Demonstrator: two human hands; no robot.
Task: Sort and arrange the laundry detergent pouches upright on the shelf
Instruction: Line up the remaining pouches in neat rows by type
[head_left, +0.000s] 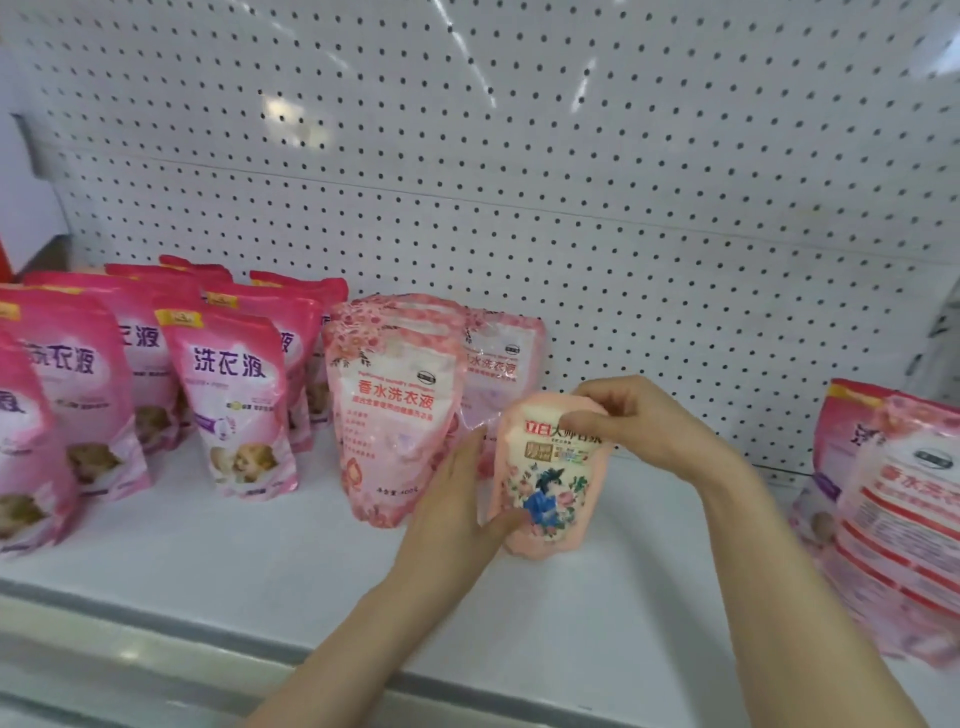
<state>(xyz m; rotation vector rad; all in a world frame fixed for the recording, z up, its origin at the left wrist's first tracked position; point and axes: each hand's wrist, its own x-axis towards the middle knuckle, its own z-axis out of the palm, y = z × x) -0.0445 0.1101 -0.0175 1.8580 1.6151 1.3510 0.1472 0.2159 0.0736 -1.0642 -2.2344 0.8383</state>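
Head view: peach pouch (550, 493) held upright over shelf (260, 561) (just right of pale-pink pouches (395, 410)), L hand (457, 499) fingers (506, 521) gripping its lower side, R hand (639, 426) pinching its top.

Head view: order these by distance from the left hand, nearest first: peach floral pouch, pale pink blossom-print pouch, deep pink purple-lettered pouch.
1. Small peach floral pouch: held in the left hand.
2. Pale pink blossom-print pouch: just left, upright.
3. Deep pink purple-lettered pouch: farther left.
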